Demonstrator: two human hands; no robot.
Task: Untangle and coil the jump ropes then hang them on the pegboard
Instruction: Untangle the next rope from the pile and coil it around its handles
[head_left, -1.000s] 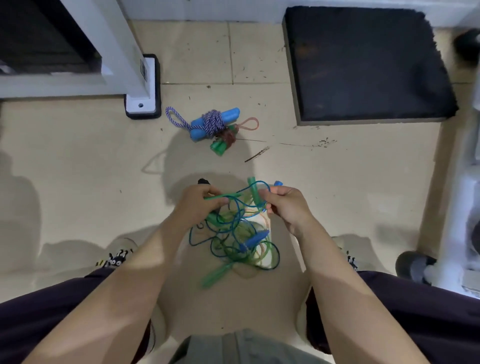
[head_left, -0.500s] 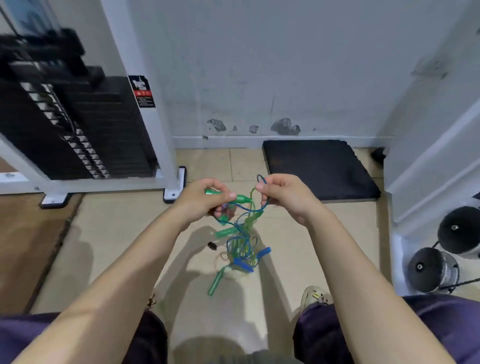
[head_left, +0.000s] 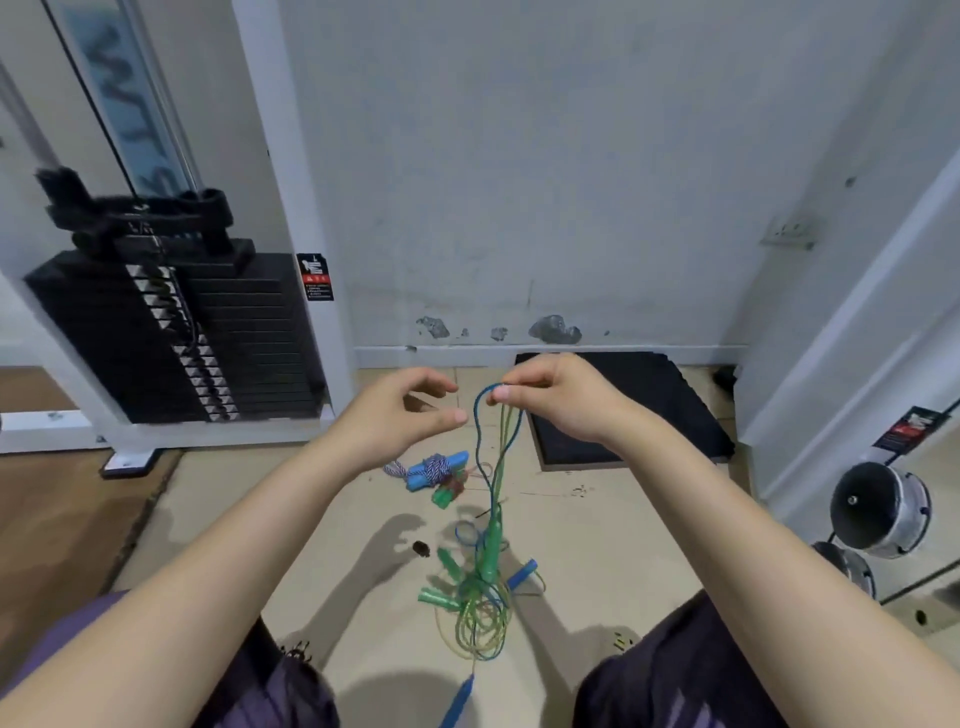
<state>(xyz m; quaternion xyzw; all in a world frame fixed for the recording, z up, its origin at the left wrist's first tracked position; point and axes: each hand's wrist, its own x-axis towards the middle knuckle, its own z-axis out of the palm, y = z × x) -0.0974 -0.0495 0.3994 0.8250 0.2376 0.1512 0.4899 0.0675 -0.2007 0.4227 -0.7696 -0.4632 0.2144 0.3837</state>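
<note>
Your right hand (head_left: 558, 402) pinches the tangled jump ropes (head_left: 491, 525) at the top; your left hand (head_left: 402, 415) is open, holding nothing.

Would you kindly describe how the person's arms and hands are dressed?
Both forearms are bare, with no sleeves in view. The left hand and right hand wear no gloves; no rings, watch or bands are visible.

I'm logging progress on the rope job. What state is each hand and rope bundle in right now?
right hand: pinches the top loop of the tangled ropes, raised.
left hand: fingers loosely curled, holds nothing.
tangled ropes: hanging in a strand from the pinch, still knotted, lower coils and handles bunched near the floor.
coiled rope bundle: lies wrapped on the floor, not hung.
</note>
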